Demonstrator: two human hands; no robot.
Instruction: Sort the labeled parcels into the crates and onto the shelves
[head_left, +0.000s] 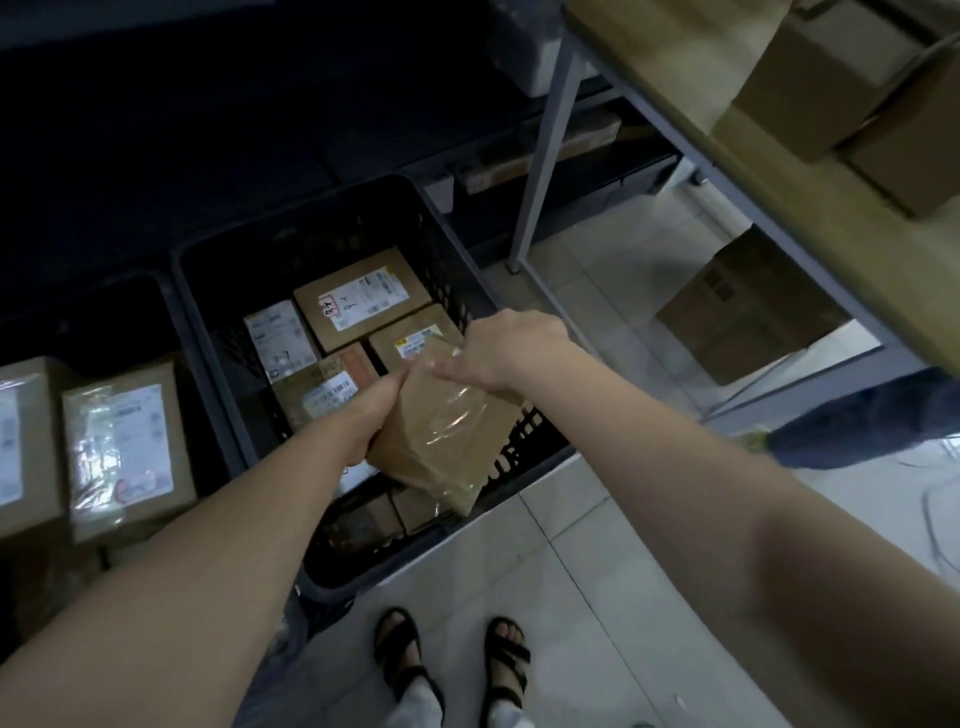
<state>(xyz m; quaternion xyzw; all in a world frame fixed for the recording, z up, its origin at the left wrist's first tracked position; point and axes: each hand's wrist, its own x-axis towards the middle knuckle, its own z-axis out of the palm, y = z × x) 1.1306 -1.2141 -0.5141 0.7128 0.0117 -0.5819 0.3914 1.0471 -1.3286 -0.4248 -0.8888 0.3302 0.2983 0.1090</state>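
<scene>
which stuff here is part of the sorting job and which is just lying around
Job: taped parcel gripped by left hand and right hand; black crate; labeled parcels inside it; shelf.
Not part of it: sandals; trouser leg.

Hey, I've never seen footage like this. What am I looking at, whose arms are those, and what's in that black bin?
There is no machine here. One camera worn on a person's head looks down at their own bare arms. The left hand and right hand together hold a taped brown parcel over a black crate. Several labeled parcels lie inside the crate, and more parcels lie to its left. On the right is a metal shelf carrying cardboard boxes. The sandaled feet on the tiled floor appear to be the person's own.
</scene>
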